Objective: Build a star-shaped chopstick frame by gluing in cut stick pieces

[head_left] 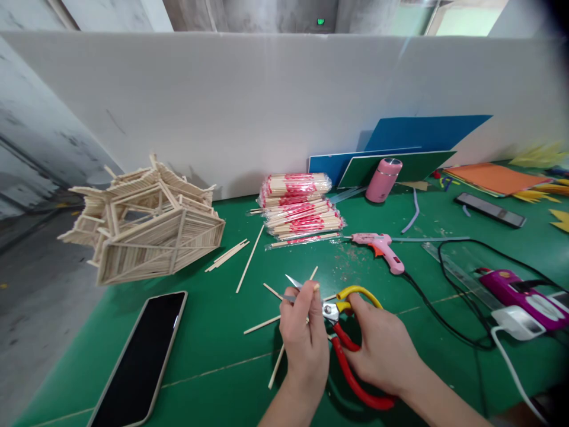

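My right hand (pixel 382 341) grips a pair of scissors (pixel 329 311) with one yellow and one red handle. Their pointed blades reach left behind the fingers of my left hand (pixel 304 338) and look parted. My left hand is closed, thumb and fingers pinched together, around the middle of several thin wooden sticks (pixel 262 324) that fan out on different sides of it. Where the sticks cross is hidden by the hand, so I cannot tell whether they are joined or exactly where the blades touch.
On the green table (pixel 213 332) are a stick-built model (pixel 146 231), a phone (pixel 140 362), loose sticks (pixel 229 256), wrapped chopstick packs (pixel 302 207), a pink glue gun (pixel 377 246) with black cable, a pink bottle (pixel 384 181) and a purple power strip (pixel 520 296). A white partition (pixel 200 107) stands behind.
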Demonstrator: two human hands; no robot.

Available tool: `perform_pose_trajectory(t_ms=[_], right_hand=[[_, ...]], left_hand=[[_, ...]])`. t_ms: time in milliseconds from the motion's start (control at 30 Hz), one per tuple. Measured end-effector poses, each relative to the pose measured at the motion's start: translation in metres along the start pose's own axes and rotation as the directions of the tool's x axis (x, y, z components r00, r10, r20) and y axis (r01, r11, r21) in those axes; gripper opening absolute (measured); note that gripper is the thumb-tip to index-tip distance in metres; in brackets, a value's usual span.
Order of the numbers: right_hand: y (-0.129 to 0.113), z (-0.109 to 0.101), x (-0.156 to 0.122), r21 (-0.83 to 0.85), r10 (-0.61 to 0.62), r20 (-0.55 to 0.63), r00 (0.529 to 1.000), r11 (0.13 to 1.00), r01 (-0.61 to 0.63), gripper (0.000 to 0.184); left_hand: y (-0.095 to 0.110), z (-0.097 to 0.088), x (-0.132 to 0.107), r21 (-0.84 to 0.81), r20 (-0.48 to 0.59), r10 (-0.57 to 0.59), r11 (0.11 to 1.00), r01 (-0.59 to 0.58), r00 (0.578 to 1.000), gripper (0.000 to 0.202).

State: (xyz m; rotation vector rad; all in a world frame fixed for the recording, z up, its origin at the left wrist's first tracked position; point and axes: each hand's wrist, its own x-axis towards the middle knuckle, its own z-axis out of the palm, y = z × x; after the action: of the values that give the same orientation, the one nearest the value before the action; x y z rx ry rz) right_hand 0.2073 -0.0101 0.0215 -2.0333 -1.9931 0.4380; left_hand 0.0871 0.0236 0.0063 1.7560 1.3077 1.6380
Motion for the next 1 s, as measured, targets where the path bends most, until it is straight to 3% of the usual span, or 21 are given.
perform_pose_trajectory(t_ms=[567,1000], right_hand=[[0.0005,0.0017,-0.0001,-0.009,-0.023,-0.002,1.000,1.000,0.023,0.020],[0.0033,0.0058,0.0014,0.035,-0.049,-0.055,0.997,0.998,0.051,0.022]], left_hand=[[0.0052,-0.0019,0.0034,0.031,-0.020,0.044,0.999,-0.044,0.999,0.023],[0.0009,-0.0030,0.0021,0.075,0.026,0.043,0.996,-0.045,0.999,0.025]])
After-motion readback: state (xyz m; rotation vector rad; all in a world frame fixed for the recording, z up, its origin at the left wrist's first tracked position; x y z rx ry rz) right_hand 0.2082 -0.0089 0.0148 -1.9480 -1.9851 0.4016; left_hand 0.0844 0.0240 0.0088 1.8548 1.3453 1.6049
